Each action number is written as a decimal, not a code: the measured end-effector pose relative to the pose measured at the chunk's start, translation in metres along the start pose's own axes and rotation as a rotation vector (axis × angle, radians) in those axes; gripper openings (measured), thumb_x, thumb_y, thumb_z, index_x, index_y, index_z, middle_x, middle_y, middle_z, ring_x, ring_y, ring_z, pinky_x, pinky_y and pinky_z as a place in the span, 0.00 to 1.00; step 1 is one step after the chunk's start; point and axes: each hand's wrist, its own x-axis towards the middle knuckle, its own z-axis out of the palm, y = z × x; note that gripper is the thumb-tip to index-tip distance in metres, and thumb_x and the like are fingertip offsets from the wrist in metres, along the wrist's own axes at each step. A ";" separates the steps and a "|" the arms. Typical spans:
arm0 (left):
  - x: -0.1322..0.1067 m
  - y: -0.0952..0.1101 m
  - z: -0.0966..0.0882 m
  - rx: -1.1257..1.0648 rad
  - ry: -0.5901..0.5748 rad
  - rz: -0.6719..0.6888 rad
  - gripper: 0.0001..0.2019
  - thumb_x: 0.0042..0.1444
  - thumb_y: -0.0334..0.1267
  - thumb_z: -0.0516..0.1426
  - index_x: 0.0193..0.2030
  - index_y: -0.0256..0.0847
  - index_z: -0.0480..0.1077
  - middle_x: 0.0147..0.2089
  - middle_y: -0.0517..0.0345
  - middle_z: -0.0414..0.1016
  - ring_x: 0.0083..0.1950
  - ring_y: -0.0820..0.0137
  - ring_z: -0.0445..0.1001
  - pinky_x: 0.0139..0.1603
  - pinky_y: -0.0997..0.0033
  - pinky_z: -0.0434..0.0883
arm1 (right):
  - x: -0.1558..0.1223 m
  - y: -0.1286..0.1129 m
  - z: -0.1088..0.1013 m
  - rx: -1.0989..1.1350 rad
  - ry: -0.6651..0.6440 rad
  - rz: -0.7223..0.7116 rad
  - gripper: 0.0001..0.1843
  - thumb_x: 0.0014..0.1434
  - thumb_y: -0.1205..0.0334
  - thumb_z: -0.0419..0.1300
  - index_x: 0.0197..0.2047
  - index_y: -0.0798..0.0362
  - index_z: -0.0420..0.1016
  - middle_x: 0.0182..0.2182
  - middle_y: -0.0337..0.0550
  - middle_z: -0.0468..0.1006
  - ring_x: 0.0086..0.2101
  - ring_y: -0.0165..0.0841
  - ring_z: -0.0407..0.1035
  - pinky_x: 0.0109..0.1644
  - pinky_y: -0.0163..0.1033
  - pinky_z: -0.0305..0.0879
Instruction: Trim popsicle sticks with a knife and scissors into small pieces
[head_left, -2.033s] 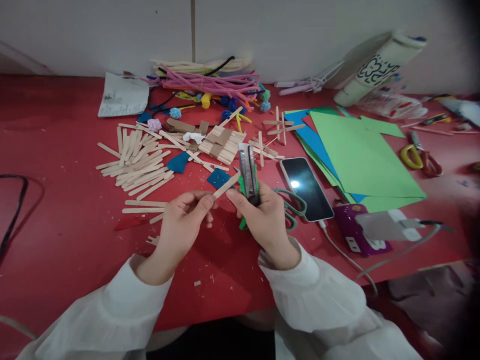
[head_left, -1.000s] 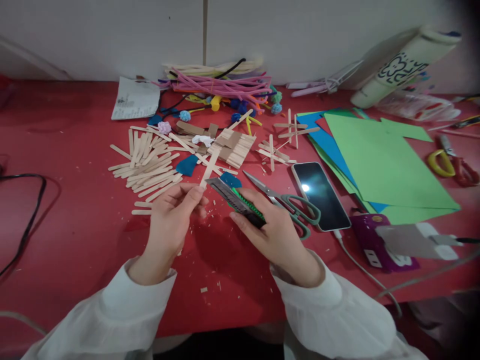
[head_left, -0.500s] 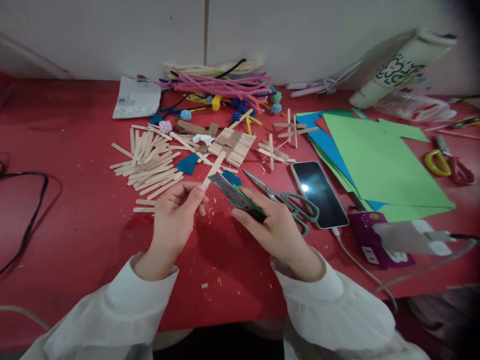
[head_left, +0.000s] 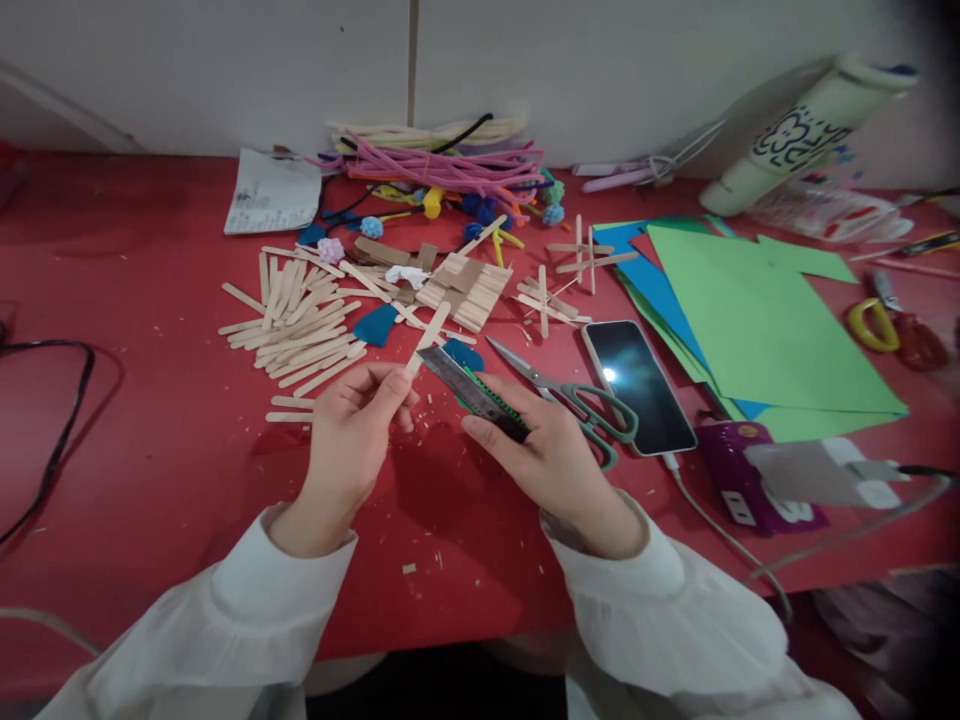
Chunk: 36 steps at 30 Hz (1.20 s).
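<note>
My left hand (head_left: 352,430) pinches a wooden craft stick (head_left: 429,338) by its lower end, and the stick points up and to the right. My right hand (head_left: 551,455) is closed round a green utility knife (head_left: 476,392). The knife's tip lies against the stick near my left fingertips. Both hands hover over the red table (head_left: 150,430), just in front of a pile of loose craft sticks (head_left: 300,320) and a glued panel of sticks (head_left: 465,285).
Green-handled scissors (head_left: 577,400) and a phone (head_left: 637,385) lie right of my right hand. Green and blue paper sheets (head_left: 757,320) spread further right. Pipe cleaners and pom-poms (head_left: 442,175) sit at the back. A purple power strip (head_left: 750,475) and cables lie at the front right.
Two seconds ago the knife stood upright; it has since tilted down to the left until its tip meets the stick. Over the last half second the hands barely moved.
</note>
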 end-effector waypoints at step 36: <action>-0.005 0.001 0.004 0.330 -0.194 -0.016 0.07 0.51 0.39 0.55 0.27 0.39 0.67 0.20 0.65 0.65 0.19 0.79 0.62 0.20 0.80 0.61 | 0.008 0.000 -0.001 0.484 0.395 0.115 0.09 0.58 0.57 0.56 0.40 0.50 0.62 0.22 0.30 0.68 0.18 0.23 0.61 0.22 0.31 0.61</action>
